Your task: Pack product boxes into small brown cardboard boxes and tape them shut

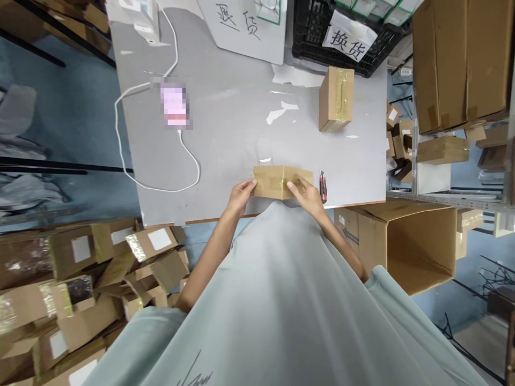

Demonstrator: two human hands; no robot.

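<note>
A small cardboard box (270, 181) is at the table's near edge, close to my body, with a fold or edge running down its middle. My left hand (242, 194) pinches its left end between thumb and fingers. On its right part, my right hand (304, 195) has the thumb on the near face and the fingers over the top. Just right of that hand lies a red and black utility knife (323, 187). Farther back on the right stands a second cardboard box (337, 99), sealed with yellowish tape.
A phone-like device (174, 104), blurred out, lies on the grey table (225, 123) with a white cable (153, 188). A black crate (309, 37) and a white lettered board (245, 27) are at the back. Many cartons (88, 289) are heaped at left; an open carton (420, 241) is at right.
</note>
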